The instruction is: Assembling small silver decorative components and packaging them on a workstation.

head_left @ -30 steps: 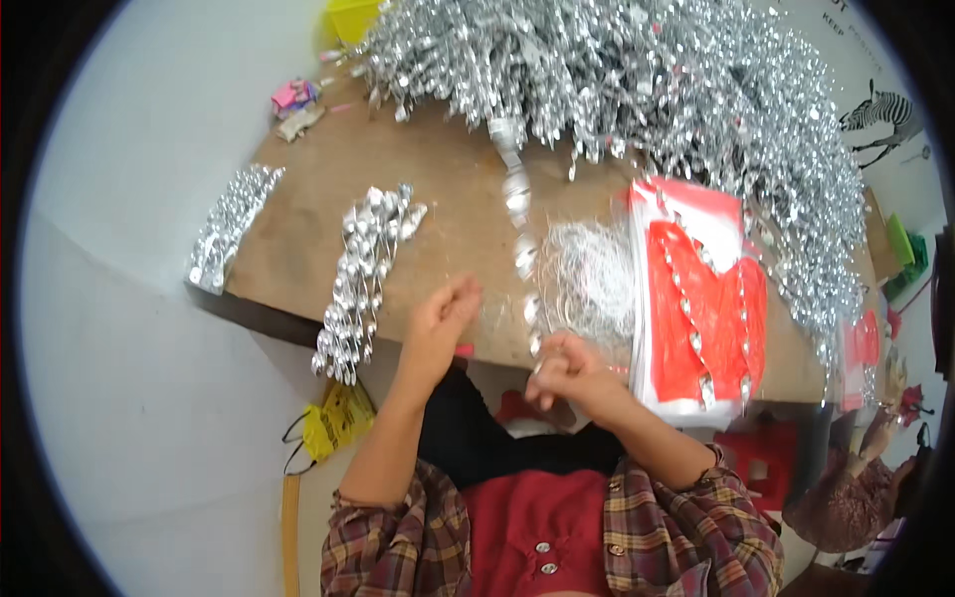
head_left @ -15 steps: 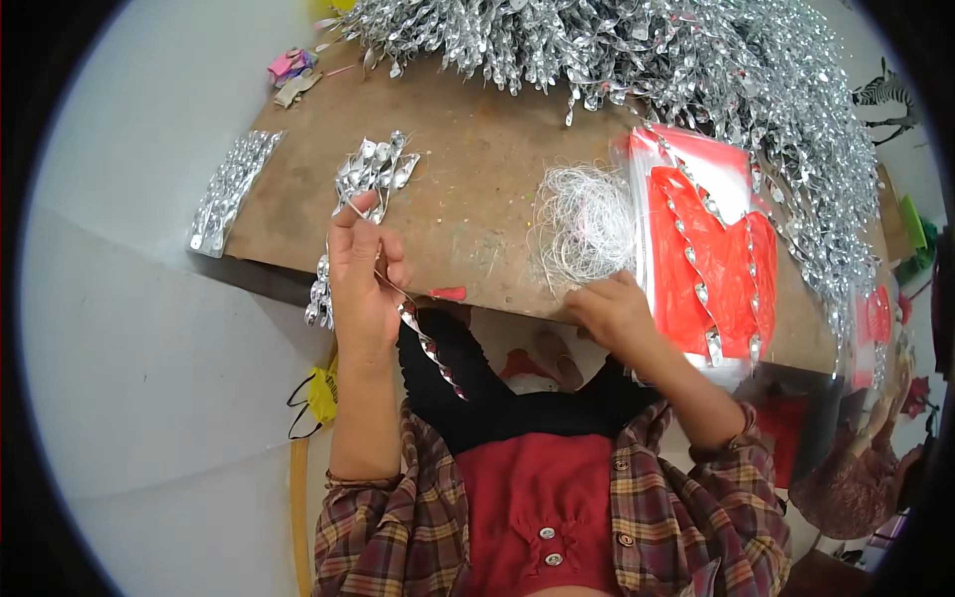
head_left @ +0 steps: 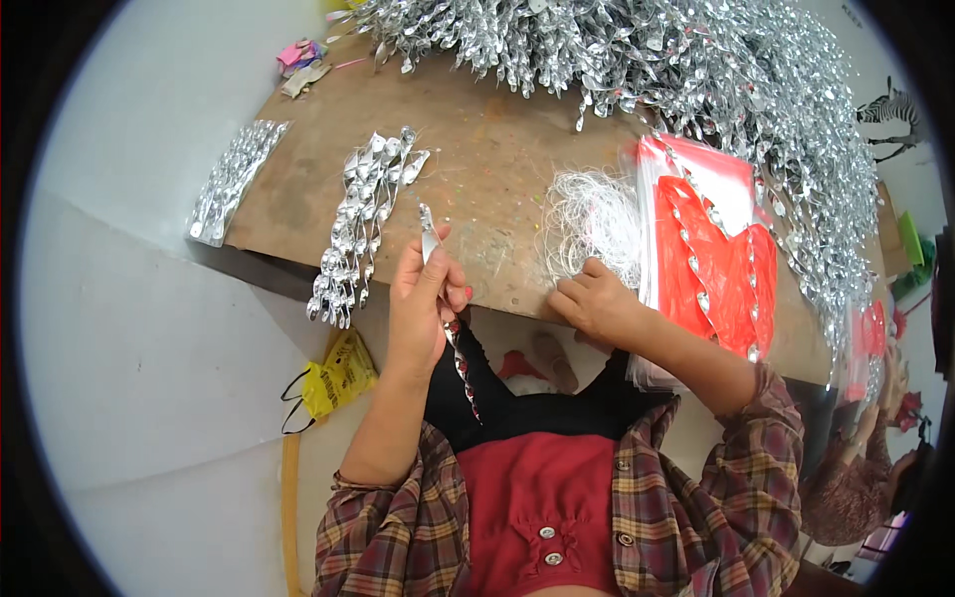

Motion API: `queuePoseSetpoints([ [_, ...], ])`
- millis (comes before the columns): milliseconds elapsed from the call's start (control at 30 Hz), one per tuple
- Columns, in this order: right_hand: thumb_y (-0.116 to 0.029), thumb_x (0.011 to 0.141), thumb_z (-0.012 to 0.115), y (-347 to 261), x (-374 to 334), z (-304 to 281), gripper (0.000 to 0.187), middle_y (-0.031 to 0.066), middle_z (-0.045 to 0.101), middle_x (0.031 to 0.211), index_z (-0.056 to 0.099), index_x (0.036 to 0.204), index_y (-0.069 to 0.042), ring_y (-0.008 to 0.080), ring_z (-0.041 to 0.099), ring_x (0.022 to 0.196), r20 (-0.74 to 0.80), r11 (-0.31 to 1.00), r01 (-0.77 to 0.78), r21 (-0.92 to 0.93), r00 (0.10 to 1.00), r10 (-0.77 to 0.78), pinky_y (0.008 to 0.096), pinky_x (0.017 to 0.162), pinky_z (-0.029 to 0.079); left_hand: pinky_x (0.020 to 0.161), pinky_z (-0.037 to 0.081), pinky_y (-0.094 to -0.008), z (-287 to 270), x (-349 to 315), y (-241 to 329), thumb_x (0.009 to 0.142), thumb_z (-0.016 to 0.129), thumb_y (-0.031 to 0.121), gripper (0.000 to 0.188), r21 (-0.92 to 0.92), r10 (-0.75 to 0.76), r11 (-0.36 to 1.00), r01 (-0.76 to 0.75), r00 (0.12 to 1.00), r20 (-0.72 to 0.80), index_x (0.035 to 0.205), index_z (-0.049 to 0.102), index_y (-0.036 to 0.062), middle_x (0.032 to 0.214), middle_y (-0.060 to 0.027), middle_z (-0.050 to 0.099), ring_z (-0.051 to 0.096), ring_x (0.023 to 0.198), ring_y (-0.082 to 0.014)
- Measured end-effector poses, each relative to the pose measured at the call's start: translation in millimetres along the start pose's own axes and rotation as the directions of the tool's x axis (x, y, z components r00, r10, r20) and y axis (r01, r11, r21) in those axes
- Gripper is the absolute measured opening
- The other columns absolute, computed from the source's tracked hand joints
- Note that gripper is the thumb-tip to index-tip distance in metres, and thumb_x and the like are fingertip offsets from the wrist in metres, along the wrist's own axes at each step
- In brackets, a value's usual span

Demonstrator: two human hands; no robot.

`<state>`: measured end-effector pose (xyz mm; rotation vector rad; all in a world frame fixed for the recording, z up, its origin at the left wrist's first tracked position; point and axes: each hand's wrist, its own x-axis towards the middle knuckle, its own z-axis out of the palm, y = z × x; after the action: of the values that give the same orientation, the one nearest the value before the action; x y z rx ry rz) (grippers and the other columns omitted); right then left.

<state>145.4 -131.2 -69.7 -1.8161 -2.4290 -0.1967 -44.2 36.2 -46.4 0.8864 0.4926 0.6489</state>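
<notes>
My left hand (head_left: 426, 303) is closed on a twisted silver foil strip (head_left: 429, 227), whose upper end stands above the fingers and whose lower length hangs over my lap. At the table's front edge my right hand (head_left: 595, 302) is pinched, beside the tangle of white string (head_left: 594, 221); whatever lies between its fingertips is too fine to make out. Left of my left hand, a bunch of twisted foil strips (head_left: 360, 214) rests on the table and hangs over its edge. A small red object (head_left: 469, 293) shows at my left fingertips.
A large heap of silver foil strips (head_left: 637, 60) covers the table's far side. Red and clear plastic bags (head_left: 711, 254) lie at right with strips on them. More strips (head_left: 237, 183) lie at the left edge. A yellow bag (head_left: 340, 380) is below; another person (head_left: 846, 497) is at far right.
My left hand has moved right, away from the foil bunch, with a strip in it, and the bunch now shows whole. My right hand has shifted slightly left, staying near the string.
</notes>
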Motion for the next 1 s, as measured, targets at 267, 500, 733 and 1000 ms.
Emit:
queuePoseSetpoints([
  [267,-0.004,0.084,0.056,-1.5,6.7,-30.2,0.008,0.0080,0.050,0.077,0.051,0.090,-0.003,0.0173,0.047,0.063,-0.158,0.613,-0.445,0.653,0.711,0.685,0.0276,0.062,0.040,0.047,0.035,-0.0162,14.7,-6.1,4.2,0.094,0.053,0.021,0.036,0.122,0.021,0.992,-0.022,1.000,0.011,0.125,0.047,0.0039,0.073,0.0018,0.053,0.046,0.054,-0.0035],
  [500,-0.007,0.081,0.062,3.9,15.7,-34.3,0.005,0.0045,0.059,0.080,0.060,0.086,-0.009,0.0201,0.054,0.067,-0.257,0.778,-0.340,0.528,0.809,0.528,0.0309,0.067,0.040,0.051,0.035,-0.0164,28.4,-7.9,-8.6,0.092,0.055,0.015,0.033,0.248,-0.139,0.964,0.097,0.977,0.159,0.122,0.051,0.0032,0.075,0.0008,0.052,0.045,0.056,-0.0039],
  [733,-0.014,0.074,0.063,50.5,39.0,10.0,0.007,0.0002,0.055,0.068,0.060,0.080,-0.015,0.0171,0.053,0.062,-0.279,0.956,-0.270,0.117,0.915,0.293,0.0314,0.065,0.036,0.051,0.034,-0.0159,22.2,-6.5,-7.1,0.093,0.054,0.019,0.033,0.268,-0.111,0.960,0.083,0.990,0.091,0.122,0.052,0.0048,0.076,0.0016,0.051,0.044,0.056,-0.0020],
  [1000,-0.015,0.069,0.055,56.5,56.8,10.0,0.003,-0.0009,0.049,0.064,0.054,0.072,-0.015,0.0163,0.054,0.063,-0.043,0.998,0.042,-0.042,0.998,-0.044,0.0309,0.068,0.038,0.050,0.035,-0.0163,10.5,-6.6,-8.1,0.091,0.057,0.016,0.032,0.213,-0.133,0.970,0.117,0.989,0.064,0.119,0.053,0.0019,0.074,0.0007,0.052,0.045,0.056,-0.0032],
])
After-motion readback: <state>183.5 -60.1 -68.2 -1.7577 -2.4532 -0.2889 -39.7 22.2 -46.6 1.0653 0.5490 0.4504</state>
